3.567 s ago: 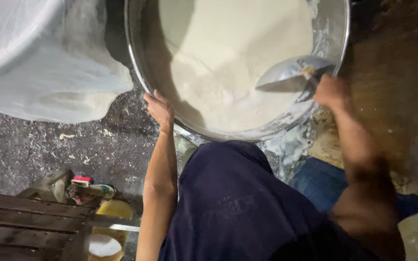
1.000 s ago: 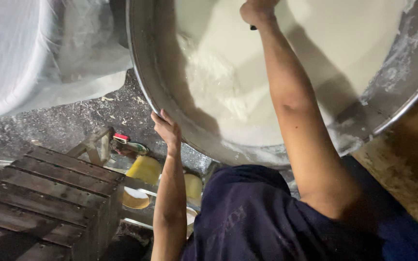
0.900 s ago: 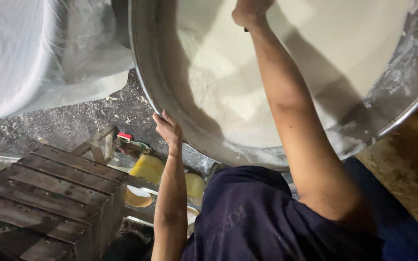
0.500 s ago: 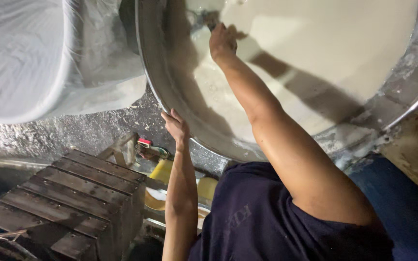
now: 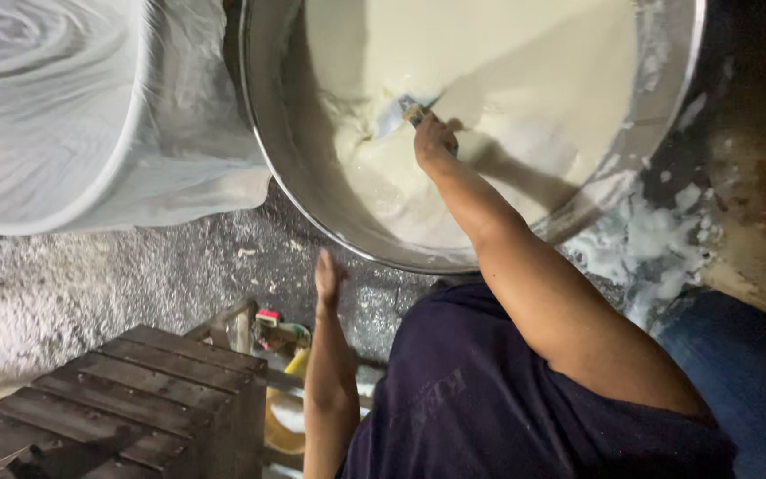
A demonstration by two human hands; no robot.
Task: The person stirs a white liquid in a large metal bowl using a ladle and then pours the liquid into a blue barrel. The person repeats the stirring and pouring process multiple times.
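One wide steel vat (image 5: 277, 168) filled the top of the view, holding a pale, creamy liquid (image 5: 507, 80) that lay smooth except where it was churned near the tool. The right hand (image 5: 434, 142) reached deep inside, its grip closed around the handle of a metal scoop (image 5: 398, 113) whose bowl sat low in the liquid. The left hand (image 5: 329, 277) hung just outside the rim, fingers loose and holding nothing. The floor (image 5: 117, 284) was rough grey concrete — wet and splashed white to the right of the vat. A white cloth-covered tub (image 5: 73, 115) stood just beside the vat, and a dark wooden crate (image 5: 126, 399) sat lower left, near a yellow container (image 5: 275, 426).
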